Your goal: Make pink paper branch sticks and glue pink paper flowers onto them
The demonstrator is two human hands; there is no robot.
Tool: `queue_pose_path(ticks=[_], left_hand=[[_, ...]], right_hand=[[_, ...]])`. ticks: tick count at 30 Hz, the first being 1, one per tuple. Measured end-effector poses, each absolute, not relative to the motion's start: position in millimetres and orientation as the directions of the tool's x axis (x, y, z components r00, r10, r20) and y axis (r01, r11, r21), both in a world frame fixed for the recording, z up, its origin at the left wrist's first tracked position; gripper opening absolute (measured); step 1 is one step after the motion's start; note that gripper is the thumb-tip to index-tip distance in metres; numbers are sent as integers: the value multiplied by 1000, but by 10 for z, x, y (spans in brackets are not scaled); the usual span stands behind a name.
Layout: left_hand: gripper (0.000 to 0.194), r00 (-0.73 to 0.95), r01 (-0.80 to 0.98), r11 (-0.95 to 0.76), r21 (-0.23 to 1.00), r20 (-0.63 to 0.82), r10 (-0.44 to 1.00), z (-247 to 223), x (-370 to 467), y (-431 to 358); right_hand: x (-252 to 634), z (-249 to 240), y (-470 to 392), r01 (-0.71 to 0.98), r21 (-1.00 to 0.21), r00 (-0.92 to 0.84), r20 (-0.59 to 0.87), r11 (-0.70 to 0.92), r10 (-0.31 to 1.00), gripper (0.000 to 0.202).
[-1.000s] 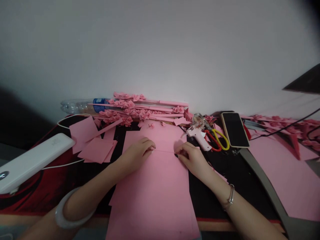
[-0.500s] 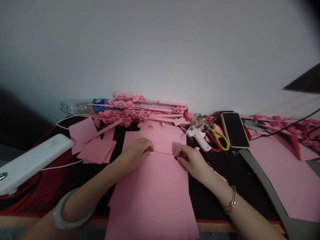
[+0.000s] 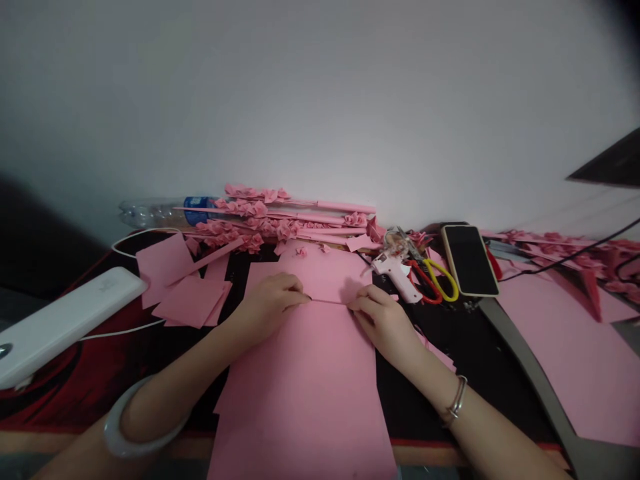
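Observation:
My left hand (image 3: 287, 295) is closed in a pinch at the left end of a narrow raised edge (image 3: 327, 303) of pink paper. My right hand (image 3: 373, 310) pinches the other end of that edge. Whether it is folded or rolled I cannot tell. The edge runs nearly level between my fingertips, over a stack of large pink paper sheets (image 3: 305, 400) that reaches past the table's front. Two small folded paper pieces (image 3: 301, 252) lie on the paper beyond my hands. Part of the edge is hidden under my fingers.
Pink paper flowers on stems (image 3: 280, 227) lie along the wall beside a plastic bottle (image 3: 155, 213). To the right are a glue gun (image 3: 397, 273), scissors (image 3: 441, 280) and a phone (image 3: 470, 260). Leftward lie square pink papers (image 3: 193, 300) and a white elongated device (image 3: 75, 320) with a cable.
My fingertips have drawn slightly closer together along the paper edge, and the edge looks thicker. My right hand has shifted a little up. The things around have stayed in place.

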State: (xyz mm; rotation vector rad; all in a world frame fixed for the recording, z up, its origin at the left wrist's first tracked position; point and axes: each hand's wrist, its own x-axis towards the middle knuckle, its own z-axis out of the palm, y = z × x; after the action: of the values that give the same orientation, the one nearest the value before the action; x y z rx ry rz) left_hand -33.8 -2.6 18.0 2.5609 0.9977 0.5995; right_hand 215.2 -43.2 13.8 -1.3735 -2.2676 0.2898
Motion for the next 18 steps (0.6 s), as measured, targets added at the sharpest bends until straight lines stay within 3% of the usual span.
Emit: queue_pose_path(ticks=[7, 11, 15, 18], left_hand=[[20, 725, 599, -716, 357, 136, 675, 304, -332, -95], [19, 736, 609, -729, 312, 118, 666, 305, -301, -130], [32, 759, 587, -765, 265, 147, 634, 194, -221, -170], [32, 761, 574, -773, 271, 173, 625, 128, -170, -188]], right_hand=[[2141, 239, -503, 788, -385, -465, 136, 479, 875, 23], [2064, 239, -584, 814, -267, -512, 91, 516, 854, 32], [1937, 168, -619, 823, -112, -550, 85, 557, 831, 41], [1884, 163, -618, 834, -81, -541, 66, 545, 838, 40]])
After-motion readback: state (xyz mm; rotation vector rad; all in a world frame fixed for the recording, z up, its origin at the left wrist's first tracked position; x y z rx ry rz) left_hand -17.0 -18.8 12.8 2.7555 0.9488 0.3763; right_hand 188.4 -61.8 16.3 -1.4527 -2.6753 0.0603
